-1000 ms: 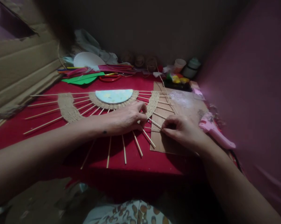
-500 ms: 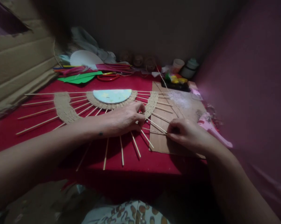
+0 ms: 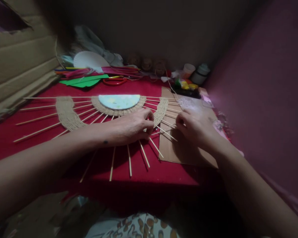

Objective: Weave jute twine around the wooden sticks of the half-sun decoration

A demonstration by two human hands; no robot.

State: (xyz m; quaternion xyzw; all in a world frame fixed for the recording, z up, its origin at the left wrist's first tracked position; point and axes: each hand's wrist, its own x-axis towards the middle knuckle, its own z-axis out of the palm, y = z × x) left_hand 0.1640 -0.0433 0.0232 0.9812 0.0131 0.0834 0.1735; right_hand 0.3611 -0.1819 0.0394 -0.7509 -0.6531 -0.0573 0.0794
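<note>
A half-round woven piece with thin sticks [image 3: 144,154] fanning out lies on the red cloth. At its centre is a pale blue half-disc [image 3: 119,101], edged by a woven twine band [image 3: 99,107]. A wider outer band [image 3: 67,112] crosses the sticks at left and right. My left hand [image 3: 139,125] is closed at the right outer band, fingertips pinched on the weave and sticks; part of the band is hidden beneath it. My right hand [image 3: 193,127], also closed, pinches a thin twine [image 3: 163,132] that runs across to the left hand.
Under the right hand lies a brown board [image 3: 171,155]. Green sheets [image 3: 84,81], red-handled scissors [image 3: 115,81], pink sticks [image 3: 119,70] and twine balls [image 3: 147,64] line the back. A cup [image 3: 188,70] and a jar [image 3: 200,73] stand back right. Cardboard [image 3: 22,49] rises at left.
My right hand has moved up and away, drawing the twine to a higher slant above the board. The left hand stays in place on the weave.
</note>
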